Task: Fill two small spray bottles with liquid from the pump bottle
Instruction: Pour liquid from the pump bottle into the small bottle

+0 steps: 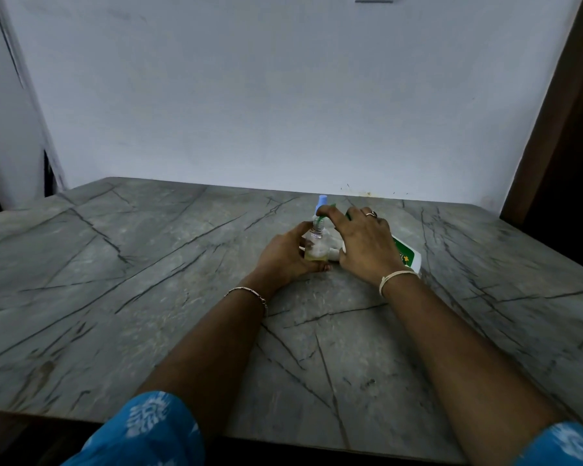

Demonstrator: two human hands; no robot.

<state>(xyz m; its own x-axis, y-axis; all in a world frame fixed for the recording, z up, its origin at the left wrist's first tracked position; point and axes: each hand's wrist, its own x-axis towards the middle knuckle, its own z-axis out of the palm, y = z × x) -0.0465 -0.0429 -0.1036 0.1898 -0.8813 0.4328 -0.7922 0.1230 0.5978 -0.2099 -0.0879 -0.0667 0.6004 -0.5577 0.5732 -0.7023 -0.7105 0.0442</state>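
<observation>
Small clear bottle (316, 245), yellow at the bottom, upright on counter (148, 264), held in left hand (285, 255). Right hand (366, 243) around white-green pump bottle (406, 255), finger on green spout (327, 210).

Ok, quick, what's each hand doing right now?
Left hand: closed around the small clear spray bottle, which stands upright on the table.
Right hand: on the green pump of the white pump bottle, forefinger pressing on it.
</observation>
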